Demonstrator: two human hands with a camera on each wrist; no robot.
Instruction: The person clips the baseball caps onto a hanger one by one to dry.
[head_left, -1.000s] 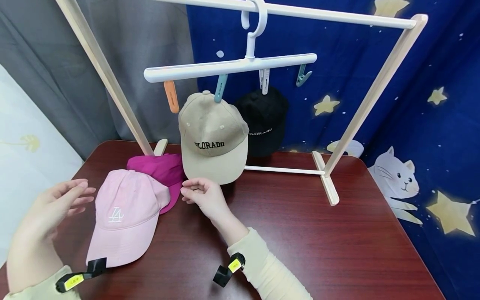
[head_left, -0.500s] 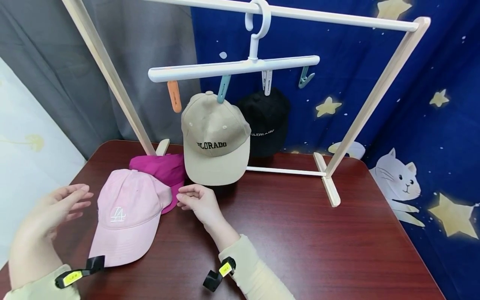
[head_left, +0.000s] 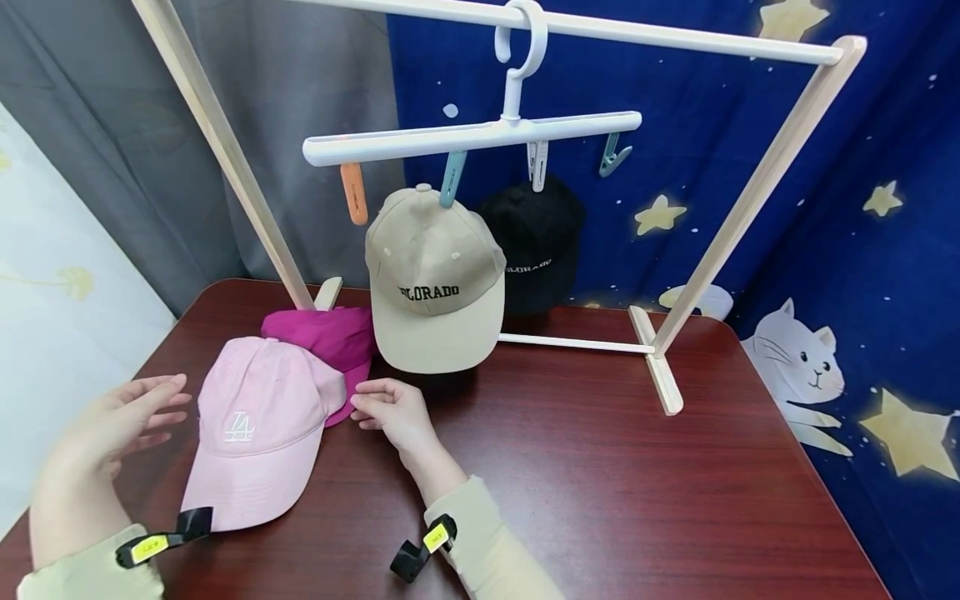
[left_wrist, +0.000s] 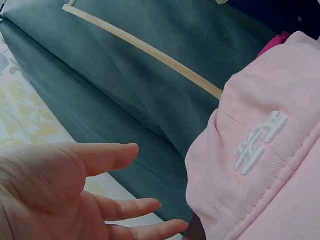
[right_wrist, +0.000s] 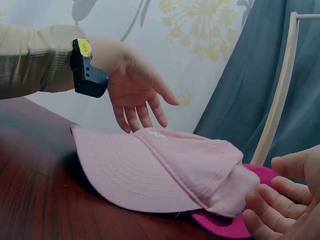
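Note:
On the table lies a pink baseball cap (head_left: 258,417) with white lettering, its brim toward the near side. A magenta cap (head_left: 322,333) lies behind it, partly covered. My left hand (head_left: 112,429) hovers left of the pink cap, holding nothing; in the left wrist view its fingers (left_wrist: 132,207) are spread and apart from the cap. At the pink cap's right side is my right hand (head_left: 397,417), fingers loosely bent, beside the magenta brim. Whether those fingers (right_wrist: 272,207) touch either cap, I cannot tell. A beige cap (head_left: 435,258) and a black cap (head_left: 536,250) hang behind.
A white hanger (head_left: 472,137) hooks over the top bar of a wooden rack (head_left: 757,187). Teal and white clips hold the hanging caps. An orange clip (head_left: 354,193) and another teal clip (head_left: 613,156) hang with nothing in them. The brown table (head_left: 600,483) lies beneath.
My right hand has moved left and down, away from below the beige cap toward the pink and magenta caps. The left hand stays beside the pink cap. The view has shifted slightly.

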